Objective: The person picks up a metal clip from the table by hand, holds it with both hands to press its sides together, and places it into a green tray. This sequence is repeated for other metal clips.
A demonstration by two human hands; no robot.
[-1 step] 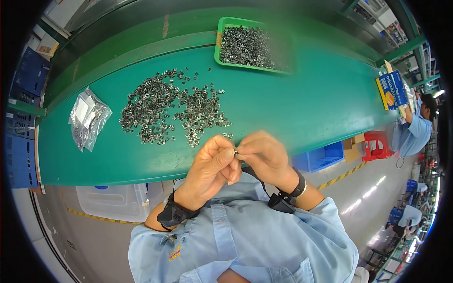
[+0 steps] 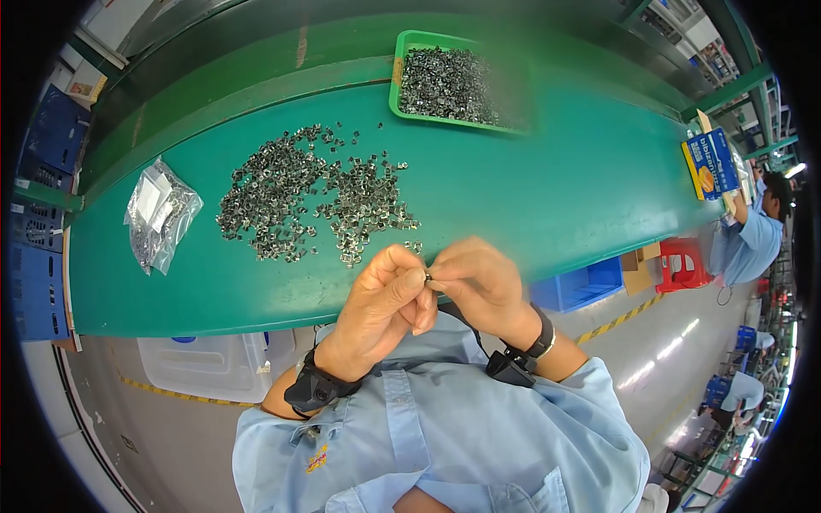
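Note:
My left hand [image 2: 382,306] and my right hand [image 2: 481,286] meet fingertip to fingertip above the near edge of the bench. Pinched between them is a tiny dark metal part [image 2: 428,277], mostly covered by the fingers. Just beyond the hands, two loose heaps of small square metal parts lie on the green mat: a larger left heap [image 2: 269,197] and a smaller right heap [image 2: 368,205]. A few single pieces are scattered around them. More such parts fill a green tray [image 2: 395,85] at the back, its right side blurred.
A see-through bag of parts [image 2: 161,218] with a white label lies on the bench's left. A blue-and-yellow box [image 2: 711,164] stands at the right end, near another person [image 2: 753,235]. Below the bench are a blue bin [image 2: 581,286], a red stool [image 2: 682,265] and a plastic tub [image 2: 201,363].

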